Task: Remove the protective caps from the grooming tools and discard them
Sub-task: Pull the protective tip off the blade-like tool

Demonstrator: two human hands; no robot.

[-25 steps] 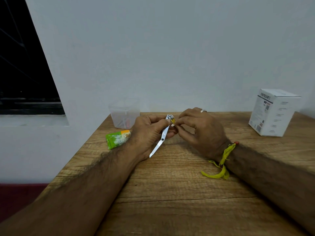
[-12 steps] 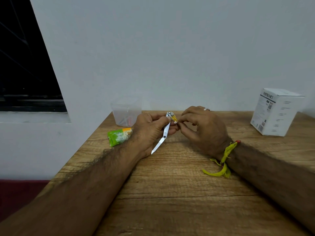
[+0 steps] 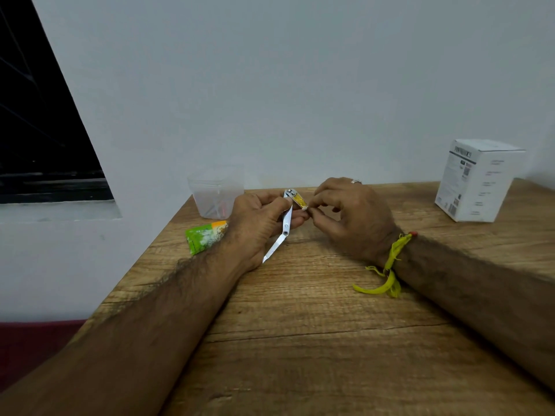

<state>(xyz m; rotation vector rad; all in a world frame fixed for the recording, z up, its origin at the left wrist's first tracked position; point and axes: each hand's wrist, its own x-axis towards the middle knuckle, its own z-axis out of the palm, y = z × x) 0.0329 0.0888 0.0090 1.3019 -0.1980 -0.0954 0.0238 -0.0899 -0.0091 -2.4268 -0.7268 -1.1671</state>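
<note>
Nail clipper [image 3: 287,219] held above the wooden table [image 3: 300,325], between both hands; left hand [image 3: 258,220] has fingers curled round its body, folded-out blade pointing down and toward the person; head end points up and away. Yellow piece [image 3: 299,202], probably the protective cap, sits at the upper end, slanting down to the right; right hand [image 3: 348,214] lies just to the right, fingertips pinched at the piece's lower end. Judgement: the pull should run rightward along the piece's long axis, right hand nearer. Clear plastic container [image 3: 214,193] stands behind the left hand; green sachet [image 3: 205,237] beside it.
</note>
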